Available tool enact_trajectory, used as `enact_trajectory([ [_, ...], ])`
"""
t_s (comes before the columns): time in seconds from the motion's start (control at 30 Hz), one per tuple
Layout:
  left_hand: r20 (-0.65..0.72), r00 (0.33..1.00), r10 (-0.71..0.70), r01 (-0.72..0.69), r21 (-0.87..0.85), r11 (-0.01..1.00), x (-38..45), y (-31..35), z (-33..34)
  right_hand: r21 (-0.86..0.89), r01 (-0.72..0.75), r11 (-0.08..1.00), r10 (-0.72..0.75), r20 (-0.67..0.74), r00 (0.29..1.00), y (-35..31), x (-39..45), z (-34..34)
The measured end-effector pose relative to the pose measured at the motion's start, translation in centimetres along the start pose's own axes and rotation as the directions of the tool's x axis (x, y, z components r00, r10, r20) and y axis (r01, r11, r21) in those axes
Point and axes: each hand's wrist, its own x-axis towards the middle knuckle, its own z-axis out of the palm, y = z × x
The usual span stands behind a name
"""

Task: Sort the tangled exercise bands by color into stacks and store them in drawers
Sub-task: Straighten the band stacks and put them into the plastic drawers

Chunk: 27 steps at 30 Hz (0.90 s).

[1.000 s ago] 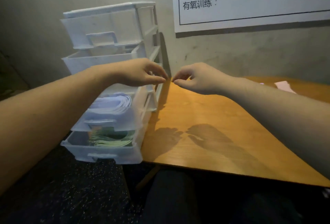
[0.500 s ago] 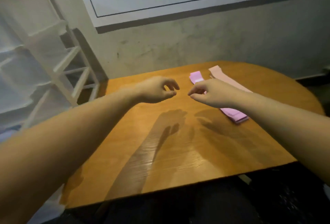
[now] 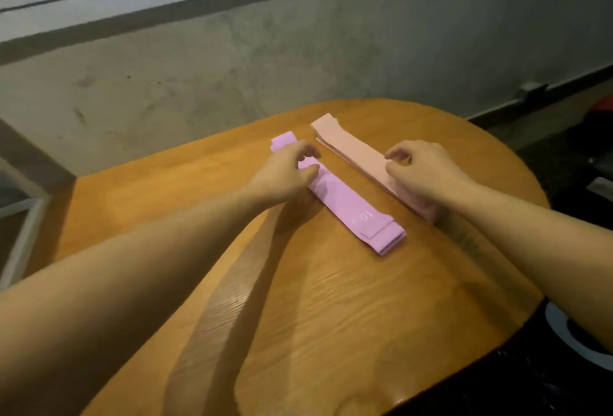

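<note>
Left hand [image 3: 285,173] | I am pinching the purple stack [image 3: 345,203] mid-length | right hand [image 3: 421,173] curling over the pink stack [image 3: 351,150], grip unclear | both near tabletop's [image 3: 166,203] far edge | soft, light, floppy: lifting by middles, supporting the ends

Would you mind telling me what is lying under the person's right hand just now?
The near part of the peach band stack lies under the right hand, on the wooden table. The hand covers that end, so whether its fingers grip the stack cannot be seen.
</note>
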Motion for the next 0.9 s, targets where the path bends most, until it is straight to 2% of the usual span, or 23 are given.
enact_trajectory([
  [0.1,-0.066,0.998,-0.005,0.005,-0.001,1.0,4.0,0.8,1.5,-0.056,-0.044,0.997,0.045,0.005,0.999,2.2,0.0,0.8],
  [0.23,-0.095,0.99,-0.108,0.108,-0.008,0.994,8.6,1.0,2.8,-0.006,-0.062,0.998,0.062,-0.012,0.998,3.7,-0.8,1.6],
  [0.47,0.081,0.948,-0.308,0.308,0.015,0.951,13.3,0.8,2.7,0.061,-0.028,0.998,0.031,-0.059,0.998,4.7,-1.1,2.4],
  [0.7,0.178,0.935,-0.307,0.305,0.04,0.952,15.4,0.3,1.9,0.073,-0.012,0.997,0.019,-0.102,0.995,5.0,-0.9,2.8],
  [0.9,0.25,0.901,-0.354,0.365,0.003,0.931,16.3,0.8,2.0,0.073,0.0,0.997,0.008,-0.111,0.994,5.0,-0.9,2.9],
])
